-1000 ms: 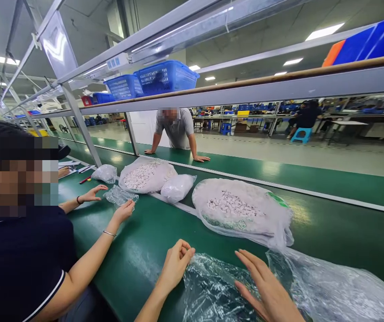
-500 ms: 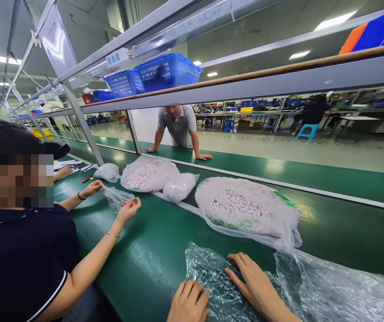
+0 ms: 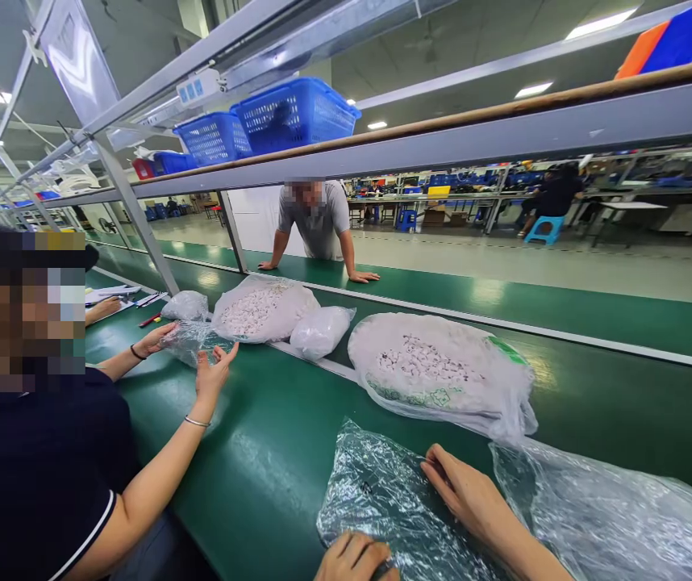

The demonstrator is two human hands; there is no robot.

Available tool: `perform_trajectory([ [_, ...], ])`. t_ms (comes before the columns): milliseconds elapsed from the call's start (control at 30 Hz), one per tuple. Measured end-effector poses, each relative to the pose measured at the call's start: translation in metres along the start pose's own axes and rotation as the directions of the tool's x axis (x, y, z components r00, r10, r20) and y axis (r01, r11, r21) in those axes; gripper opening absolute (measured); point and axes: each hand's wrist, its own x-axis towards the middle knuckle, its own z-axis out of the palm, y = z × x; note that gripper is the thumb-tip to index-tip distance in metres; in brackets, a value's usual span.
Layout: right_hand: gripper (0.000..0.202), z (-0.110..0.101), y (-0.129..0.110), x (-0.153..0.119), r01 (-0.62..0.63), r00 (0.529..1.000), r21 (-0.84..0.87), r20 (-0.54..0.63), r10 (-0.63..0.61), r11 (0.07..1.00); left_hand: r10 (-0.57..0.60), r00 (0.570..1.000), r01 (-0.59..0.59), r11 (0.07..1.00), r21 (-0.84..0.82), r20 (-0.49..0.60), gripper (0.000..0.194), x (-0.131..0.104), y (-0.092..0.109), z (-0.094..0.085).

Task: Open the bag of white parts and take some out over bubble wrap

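Observation:
A clear crinkled plastic bag (image 3: 376,492) lies flat on the green table (image 3: 273,452) right in front of me. My left hand (image 3: 355,558) is at the bottom edge of the view, its fingers curled onto the bag's near edge. My right hand (image 3: 467,492) presses down on the bag's right side with fingers closed around the plastic. A second, larger clear plastic sheet (image 3: 606,516) spreads out to the right of that hand.
A big bag of small white parts (image 3: 436,371) lies beyond my hands; more white bags (image 3: 261,311) sit further left. A co-worker at my left holds a small clear bag (image 3: 192,339) with both hands. Another person (image 3: 315,226) leans on the table's far side. Blue baskets (image 3: 291,117) sit on the overhead shelf.
My left hand pulled back from the table's middle to the bag's near edge. My right hand went from hovering open to gripping the bag. The co-worker lifted their small bag.

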Motion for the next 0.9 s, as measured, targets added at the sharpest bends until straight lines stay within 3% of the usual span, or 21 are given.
perform_trajectory([
  [233, 0.022, -0.008, 0.003, 0.005, 0.045, 0.999, -0.061, -0.021, -0.046, 0.997, -0.179, 0.952, 0.165, 0.983, -0.079, -0.246, 0.031, 0.072, -0.083, -0.141],
  [300, 0.022, -0.006, 0.006, 0.007, 0.083, 0.996, -0.083, -0.023, -0.085, 0.993, -0.208, 0.937, 0.187, 0.977, -0.099, -0.28, 0.036, 0.083, -0.098, -0.162],
  [367, 0.021, -0.001, 0.01, 0.009, 0.122, 0.992, -0.105, -0.013, -0.124, 0.987, -0.224, 0.933, 0.2, 0.973, -0.113, -0.28, 0.039, 0.087, -0.101, -0.166],
  [467, 0.018, 0.007, 0.016, 0.011, 0.172, 0.985, -0.105, -0.001, -0.173, 0.979, -0.219, 0.952, 0.198, 0.973, -0.115, -0.215, 0.033, 0.077, -0.081, -0.137],
  [667, 0.031, 0.002, 0.018, 0.017, 0.288, 0.935, -0.231, -0.144, -0.325, 0.93, -0.079, 0.995, 0.085, 0.992, -0.092, 0.067, 0.031, 0.041, -0.014, -0.008],
  [767, 0.046, -0.004, 0.008, 0.009, 0.272, 0.911, -0.287, -0.232, -0.342, 0.919, 0.01, 0.959, -0.028, 0.998, 0.06, 0.282, 0.047, 0.034, -0.013, 0.036],
  [833, 0.055, -0.003, 0.0, -0.002, 0.269, 0.909, -0.317, -0.229, -0.349, 0.91, 0.03, 0.936, -0.076, 0.99, 0.117, 0.351, 0.063, 0.033, -0.024, 0.048],
  [900, 0.065, 0.003, -0.006, -0.014, 0.298, 0.911, -0.356, -0.171, -0.375, 0.886, 0.057, 0.928, -0.109, 0.986, 0.124, 0.368, 0.074, 0.033, -0.036, 0.049],
])
